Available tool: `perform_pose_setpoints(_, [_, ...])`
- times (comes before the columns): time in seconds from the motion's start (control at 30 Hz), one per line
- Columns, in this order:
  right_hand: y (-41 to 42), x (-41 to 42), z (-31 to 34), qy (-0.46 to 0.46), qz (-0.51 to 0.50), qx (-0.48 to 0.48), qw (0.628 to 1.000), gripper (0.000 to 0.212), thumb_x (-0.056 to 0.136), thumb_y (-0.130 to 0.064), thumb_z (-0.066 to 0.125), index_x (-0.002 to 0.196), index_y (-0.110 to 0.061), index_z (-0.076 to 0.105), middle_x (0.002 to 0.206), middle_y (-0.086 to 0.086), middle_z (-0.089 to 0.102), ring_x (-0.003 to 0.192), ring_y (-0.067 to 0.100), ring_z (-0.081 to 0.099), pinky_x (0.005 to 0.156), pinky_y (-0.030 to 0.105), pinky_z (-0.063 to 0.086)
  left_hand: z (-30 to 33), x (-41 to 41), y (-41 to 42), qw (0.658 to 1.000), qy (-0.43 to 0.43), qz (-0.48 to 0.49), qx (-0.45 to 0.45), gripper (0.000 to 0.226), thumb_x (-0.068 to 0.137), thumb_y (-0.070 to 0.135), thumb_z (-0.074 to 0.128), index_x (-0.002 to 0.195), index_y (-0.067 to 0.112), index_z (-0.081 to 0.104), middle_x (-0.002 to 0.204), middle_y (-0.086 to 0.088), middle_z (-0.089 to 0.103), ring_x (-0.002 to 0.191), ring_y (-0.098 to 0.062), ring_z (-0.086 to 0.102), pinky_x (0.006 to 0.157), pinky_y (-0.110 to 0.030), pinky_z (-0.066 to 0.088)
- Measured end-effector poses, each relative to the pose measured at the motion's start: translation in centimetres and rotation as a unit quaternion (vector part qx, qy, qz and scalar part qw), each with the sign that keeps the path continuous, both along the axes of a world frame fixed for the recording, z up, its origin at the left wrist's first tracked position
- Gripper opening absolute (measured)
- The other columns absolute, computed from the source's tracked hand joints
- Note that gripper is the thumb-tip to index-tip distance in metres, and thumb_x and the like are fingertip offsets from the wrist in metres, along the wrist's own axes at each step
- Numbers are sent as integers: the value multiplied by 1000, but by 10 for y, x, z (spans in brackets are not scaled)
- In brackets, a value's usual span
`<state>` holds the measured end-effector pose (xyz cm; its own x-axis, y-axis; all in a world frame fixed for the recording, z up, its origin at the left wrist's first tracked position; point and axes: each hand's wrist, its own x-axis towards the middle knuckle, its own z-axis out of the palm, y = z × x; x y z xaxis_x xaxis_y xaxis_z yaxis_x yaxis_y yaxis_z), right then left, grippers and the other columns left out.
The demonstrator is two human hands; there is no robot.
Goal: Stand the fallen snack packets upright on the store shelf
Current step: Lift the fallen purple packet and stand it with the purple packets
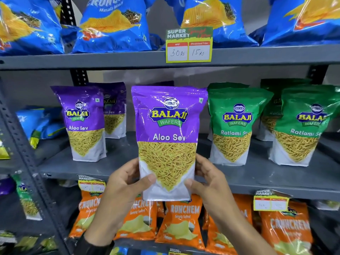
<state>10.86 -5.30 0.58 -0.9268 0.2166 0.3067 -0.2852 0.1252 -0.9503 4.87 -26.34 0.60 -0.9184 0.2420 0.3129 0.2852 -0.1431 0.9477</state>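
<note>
Left hand (122, 183) and right hand (209, 178), fingers closed on upright purple Aloo Sev packet (168, 137) bottom corners; shelf (266, 173) behind.

both raised ahead, forearms angled inward. left hand (122, 183) and right hand (207, 179) clamped on the lower sides of a purple plastic aloo sev packet (168, 126), thumbs across its front, fingers behind.

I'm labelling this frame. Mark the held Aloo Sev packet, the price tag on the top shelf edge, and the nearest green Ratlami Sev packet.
Held Aloo Sev packet (168, 137), head view: name print.
Price tag (189, 45), head view: centre.
Ratlami Sev packet (234, 126), head view: logo area.
</note>
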Motion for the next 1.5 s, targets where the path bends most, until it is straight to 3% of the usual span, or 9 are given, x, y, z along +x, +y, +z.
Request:
perform_pose_setpoints(0.17, [1,-31,-2,13,-9,16,1000,66,89,13,64,133,-36,63,122,-17,74,115,-1,66,92,25,59,0,-28,0,1000,16,-10,-4,36,92,2,72,121,22,77,119,1,83,110,-14,79,88,-24,62])
perform_pose_setpoints(0.4, [-2,-127,-4,30,-63,66,995,70,78,16,68,124,-36,61,119,-11,75,114,4,68,92,17,54,-9,-124,7,998,53,20,-37,43,92,-16,66,114,21,73,104,12,85,97,-1,78,84,-17,60])
perform_pose_setpoints(0.6, [-13,-192,-4,27,-117,67,990,65,78,18,65,129,-23,61,109,-14,71,94,-15,64,84,12,53,-9,-196,16,993,71,47,-82,52,90,-19,65,113,28,69,107,16,80,95,4,75,83,-15,58])
perform_pose_setpoints(0.7, [-28,-210,-20,9,-142,88,986,62,77,16,61,129,-17,63,109,-3,73,101,12,69,89,25,55,-22,-217,5,992,67,42,-102,51,89,-19,65,113,27,65,112,10,75,101,-7,70,84,-17,58])
perform_pose_setpoints(0.83, [-36,-206,-43,-36,-121,106,986,61,84,10,64,133,-25,58,117,-5,71,109,14,67,91,27,54,-49,-222,-11,986,49,38,-155,48,92,-8,70,112,36,64,116,12,75,108,-12,71,97,-29,56])
perform_pose_setpoints(0.97, [-27,-205,-42,-56,-139,147,978,47,88,-3,67,117,-37,52,114,-6,72,103,15,69,92,37,59,-46,-219,-12,980,57,24,-190,35,98,10,70,125,32,66,124,9,77,116,-11,73,103,-31,56])
perform_pose_setpoints(1.27, [-50,-215,-32,-62,-121,268,954,43,92,-27,68,130,-27,49,128,-3,67,114,23,65,92,40,53,-47,-229,-38,957,90,98,-257,45,90,40,61,135,34,59,132,7,74,120,-16,71,109,-51,53])
perform_pose_setpoints(1.37, [-53,-212,-36,-55,-100,296,948,42,94,-33,66,130,-29,45,132,-1,64,118,26,63,94,45,54,-54,-224,-46,959,94,110,-244,42,93,33,61,133,45,57,134,9,74,122,-14,70,111,-50,53])
perform_pose_setpoints(1.5, [-49,-211,-38,-52,-90,285,953,45,97,-29,65,136,-30,43,138,-3,63,120,22,63,97,42,54,-52,-216,-43,962,90,134,-220,37,91,17,68,124,34,67,119,10,80,109,-10,75,102,-45,59])
